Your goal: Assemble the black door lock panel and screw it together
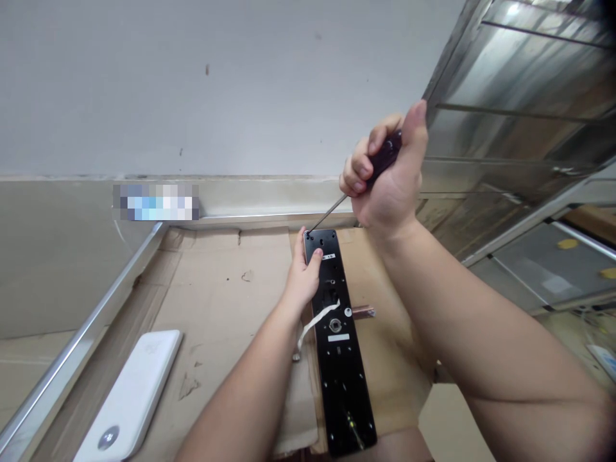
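A long black panel [341, 378], which looks like a door lock panel seen from its back, lies lengthwise on the cardboard. Screw holes, small white labels and a square-holed hub show on it, and a white cable [318, 319] hangs off its left side. Around the panel's upper left edge my left hand [304, 273] is closed, thumb on top. High on the right, my right hand [385, 170] grips the dark handle of a screwdriver [332, 210]. Its thin shaft slants down to the panel's top left corner. Whether a screw sits under the tip is too small to tell.
Brown cardboard [231, 276] covers the metal-rimmed bench. A copper-coloured bar [363, 312] sticks out right of the panel. A white rounded device [137, 391] lies at lower left. The wall rises behind; metal shelving [520, 122] stands at right.
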A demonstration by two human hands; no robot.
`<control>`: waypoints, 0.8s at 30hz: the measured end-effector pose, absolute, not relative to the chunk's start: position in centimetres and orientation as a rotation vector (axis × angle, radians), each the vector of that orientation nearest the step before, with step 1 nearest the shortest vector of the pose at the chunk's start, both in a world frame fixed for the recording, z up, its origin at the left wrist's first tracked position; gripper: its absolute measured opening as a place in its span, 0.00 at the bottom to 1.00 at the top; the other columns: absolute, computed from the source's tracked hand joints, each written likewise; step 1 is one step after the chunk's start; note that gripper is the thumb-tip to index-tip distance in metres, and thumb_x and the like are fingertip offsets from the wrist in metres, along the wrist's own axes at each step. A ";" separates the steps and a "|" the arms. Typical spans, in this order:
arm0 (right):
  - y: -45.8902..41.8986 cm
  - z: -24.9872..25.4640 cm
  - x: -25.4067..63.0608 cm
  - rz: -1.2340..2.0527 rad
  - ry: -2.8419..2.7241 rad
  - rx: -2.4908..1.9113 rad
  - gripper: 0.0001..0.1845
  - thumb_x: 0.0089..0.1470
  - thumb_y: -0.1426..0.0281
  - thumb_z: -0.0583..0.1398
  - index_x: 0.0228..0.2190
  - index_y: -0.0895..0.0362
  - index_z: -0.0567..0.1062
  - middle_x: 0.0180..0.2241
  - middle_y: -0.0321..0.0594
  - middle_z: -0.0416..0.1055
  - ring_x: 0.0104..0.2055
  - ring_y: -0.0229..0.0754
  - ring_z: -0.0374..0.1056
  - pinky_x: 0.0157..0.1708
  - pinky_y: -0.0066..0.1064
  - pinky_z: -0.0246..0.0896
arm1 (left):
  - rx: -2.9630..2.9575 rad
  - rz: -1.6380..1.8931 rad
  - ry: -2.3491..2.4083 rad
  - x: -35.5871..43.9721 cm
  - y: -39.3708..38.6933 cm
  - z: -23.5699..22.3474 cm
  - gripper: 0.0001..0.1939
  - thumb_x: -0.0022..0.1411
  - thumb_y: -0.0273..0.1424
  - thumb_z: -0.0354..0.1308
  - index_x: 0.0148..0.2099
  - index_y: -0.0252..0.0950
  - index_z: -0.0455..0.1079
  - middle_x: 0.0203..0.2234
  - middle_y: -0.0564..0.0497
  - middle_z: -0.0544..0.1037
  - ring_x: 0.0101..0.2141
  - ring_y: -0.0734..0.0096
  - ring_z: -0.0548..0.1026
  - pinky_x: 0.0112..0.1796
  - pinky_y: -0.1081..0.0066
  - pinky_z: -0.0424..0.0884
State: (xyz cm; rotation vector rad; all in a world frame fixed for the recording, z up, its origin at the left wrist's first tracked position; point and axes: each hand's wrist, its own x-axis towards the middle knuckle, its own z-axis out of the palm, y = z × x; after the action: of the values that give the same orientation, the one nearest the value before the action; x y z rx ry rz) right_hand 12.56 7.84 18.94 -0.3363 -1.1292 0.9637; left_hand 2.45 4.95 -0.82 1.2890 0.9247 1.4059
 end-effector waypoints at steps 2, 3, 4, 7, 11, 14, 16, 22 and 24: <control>7.8 18.9 12.3 0.946 -1.152 -0.352 0.36 0.48 0.30 0.53 0.22 0.51 0.59 0.15 0.27 0.47 0.13 0.32 0.41 0.13 0.28 0.35 | 1.306 1.408 0.925 2.4 4.9 -0.8 0.32 0.71 0.38 0.54 0.73 0.53 0.47 0.72 0.51 0.54 0.70 0.60 0.54 0.69 0.53 0.47; 7.8 18.9 12.1 0.939 -1.158 -0.355 0.35 0.49 0.31 0.53 0.22 0.51 0.59 0.15 0.27 0.48 0.14 0.32 0.41 0.13 0.29 0.36 | 1.310 1.406 0.925 2.3 4.8 -0.7 0.33 0.71 0.39 0.54 0.73 0.53 0.47 0.72 0.51 0.54 0.70 0.60 0.54 0.69 0.54 0.48; 7.7 18.9 11.9 0.933 -1.165 -0.357 0.35 0.50 0.31 0.53 0.22 0.51 0.59 0.16 0.27 0.48 0.14 0.33 0.42 0.13 0.29 0.36 | 1.310 1.402 0.926 2.3 4.8 -0.7 0.33 0.71 0.39 0.54 0.73 0.53 0.47 0.72 0.51 0.55 0.70 0.60 0.55 0.69 0.54 0.48; 7.3 19.0 11.4 0.927 -1.200 -0.350 0.33 0.52 0.33 0.53 0.23 0.51 0.60 0.16 0.28 0.50 0.15 0.33 0.43 0.14 0.29 0.36 | 1.298 1.392 0.923 2.3 4.7 -0.6 0.34 0.71 0.39 0.54 0.73 0.52 0.47 0.71 0.50 0.57 0.69 0.60 0.57 0.68 0.55 0.50; 6.7 19.0 10.8 0.944 -1.281 -0.368 0.33 0.52 0.33 0.52 0.24 0.50 0.61 0.16 0.28 0.51 0.15 0.34 0.44 0.14 0.31 0.38 | 1.301 1.392 0.905 2.3 4.8 -0.8 0.34 0.71 0.40 0.54 0.73 0.53 0.46 0.71 0.51 0.56 0.69 0.60 0.57 0.68 0.54 0.50; 6.1 19.1 10.7 0.941 -1.359 -0.445 0.34 0.50 0.31 0.53 0.24 0.50 0.60 0.16 0.28 0.53 0.15 0.35 0.46 0.15 0.32 0.42 | 1.314 1.397 0.897 2.3 5.0 -1.1 0.33 0.71 0.40 0.54 0.73 0.56 0.46 0.72 0.53 0.56 0.69 0.60 0.57 0.68 0.53 0.50; 5.7 19.1 10.6 0.947 -1.400 -0.455 0.34 0.50 0.31 0.53 0.24 0.50 0.59 0.16 0.28 0.54 0.15 0.35 0.47 0.16 0.32 0.43 | 1.320 1.407 0.905 2.3 5.0 -1.2 0.33 0.71 0.41 0.54 0.73 0.57 0.47 0.72 0.54 0.55 0.70 0.60 0.55 0.68 0.54 0.50; 5.1 19.2 9.8 0.925 -1.406 -0.449 0.33 0.49 0.33 0.57 0.24 0.50 0.60 0.16 0.28 0.54 0.16 0.35 0.48 0.16 0.32 0.43 | 1.322 1.406 0.898 2.3 4.9 -1.0 0.33 0.71 0.41 0.54 0.73 0.54 0.47 0.72 0.54 0.56 0.70 0.62 0.55 0.69 0.55 0.49; 5.1 19.3 9.7 0.940 -1.393 -0.444 0.33 0.48 0.33 0.57 0.24 0.50 0.60 0.16 0.28 0.54 0.15 0.35 0.48 0.15 0.32 0.43 | 1.319 1.407 0.906 2.3 4.8 -0.9 0.33 0.71 0.40 0.54 0.73 0.54 0.47 0.71 0.54 0.56 0.70 0.61 0.56 0.69 0.55 0.50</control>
State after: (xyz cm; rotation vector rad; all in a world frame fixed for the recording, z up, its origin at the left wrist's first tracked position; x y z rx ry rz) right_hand 9.69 5.14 19.27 -0.4438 -1.3932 0.9402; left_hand 2.32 4.82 -0.86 1.3187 0.9064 1.4068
